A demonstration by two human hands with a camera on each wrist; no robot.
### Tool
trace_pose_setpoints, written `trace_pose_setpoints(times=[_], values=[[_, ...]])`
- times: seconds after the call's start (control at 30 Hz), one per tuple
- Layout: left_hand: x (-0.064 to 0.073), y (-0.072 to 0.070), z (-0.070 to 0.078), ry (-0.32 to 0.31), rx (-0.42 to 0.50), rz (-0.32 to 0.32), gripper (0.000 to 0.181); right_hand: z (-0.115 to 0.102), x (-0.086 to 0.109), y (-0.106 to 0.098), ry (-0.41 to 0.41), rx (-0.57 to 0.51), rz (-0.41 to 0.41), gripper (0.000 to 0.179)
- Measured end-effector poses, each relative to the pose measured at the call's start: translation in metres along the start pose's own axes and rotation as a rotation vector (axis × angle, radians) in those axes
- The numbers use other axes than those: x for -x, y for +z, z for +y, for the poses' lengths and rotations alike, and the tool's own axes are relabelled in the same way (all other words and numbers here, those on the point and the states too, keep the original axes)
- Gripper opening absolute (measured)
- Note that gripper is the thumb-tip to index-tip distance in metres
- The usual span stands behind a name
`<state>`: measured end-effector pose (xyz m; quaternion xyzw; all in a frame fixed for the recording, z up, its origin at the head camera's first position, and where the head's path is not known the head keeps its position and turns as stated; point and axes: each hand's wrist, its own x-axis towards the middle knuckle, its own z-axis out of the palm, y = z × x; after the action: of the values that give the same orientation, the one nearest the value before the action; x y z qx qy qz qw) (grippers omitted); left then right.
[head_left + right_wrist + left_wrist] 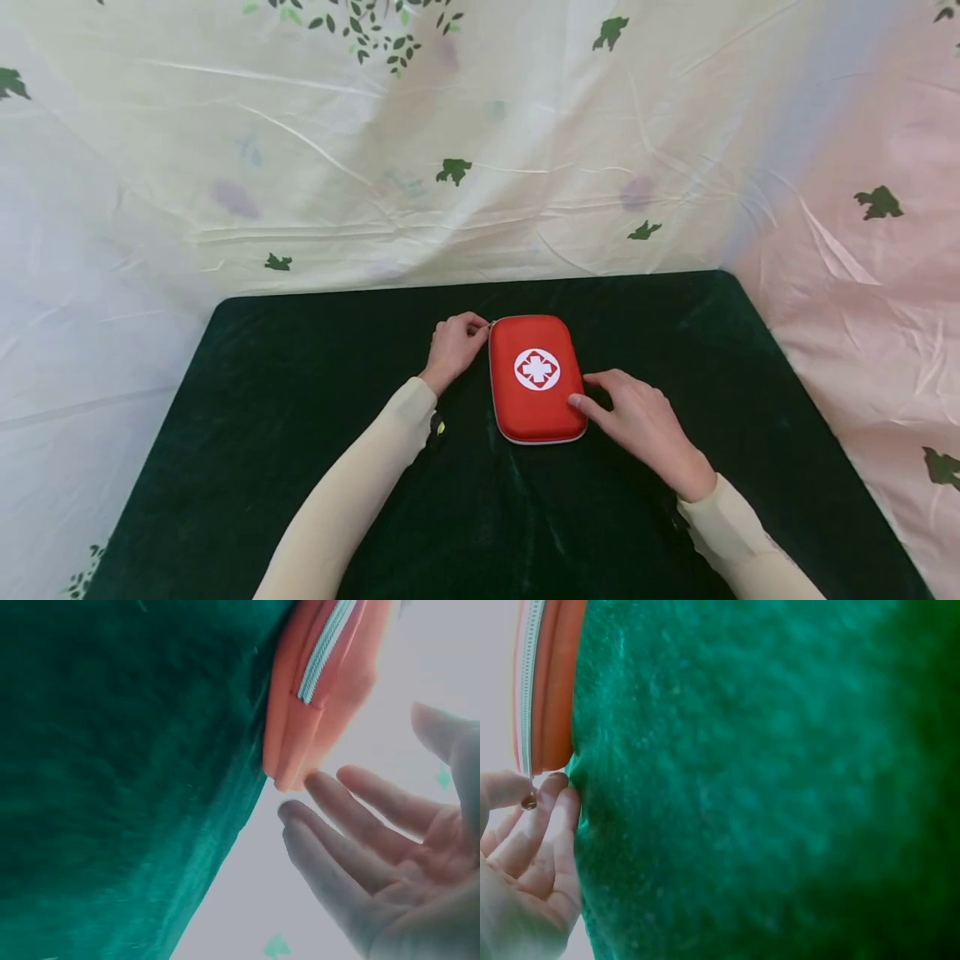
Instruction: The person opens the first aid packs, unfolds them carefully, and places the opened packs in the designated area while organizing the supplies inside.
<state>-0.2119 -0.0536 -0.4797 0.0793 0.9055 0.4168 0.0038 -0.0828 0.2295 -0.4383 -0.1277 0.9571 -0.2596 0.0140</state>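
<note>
A red zippered first-aid case (534, 408) with a white cross emblem lies flat on the dark green cloth. At its far left corner, my left hand (455, 343) pinches the small metal zipper pull (529, 801) between thumb and fingers. The left wrist view shows the closed zipper (529, 682) running along the case's side up to that pull. My right hand (641, 412) is by the near right side, its thumb over the case's edge and its fingers loosely extended. In the right wrist view those fingers (360, 817) are spread beside the end of the case.
The green cloth (262, 400) covers a table with rounded far corners. Pale curtains (525, 225) with green leaf prints hang behind it and at both sides.
</note>
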Motion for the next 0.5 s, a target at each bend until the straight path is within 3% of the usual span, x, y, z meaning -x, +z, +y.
trace_pose_setpoints(times=[0.2, 0.33, 0.5], values=[[0.000, -0.001, -0.001, 0.002, 0.002, -0.026, 0.019, -0.004, -0.032, 0.003, -0.117, 0.075, -0.003, 0.067], [0.000, -0.001, -0.003, 0.006, -0.017, -0.022, 0.018, -0.002, -0.052, 0.009, -0.184, 0.116, -0.069, 0.079], [-0.001, -0.001, -0.004, 0.015, -0.040, -0.009, 0.018, 0.000, -0.067, 0.019, -0.199, 0.136, -0.158, 0.086]])
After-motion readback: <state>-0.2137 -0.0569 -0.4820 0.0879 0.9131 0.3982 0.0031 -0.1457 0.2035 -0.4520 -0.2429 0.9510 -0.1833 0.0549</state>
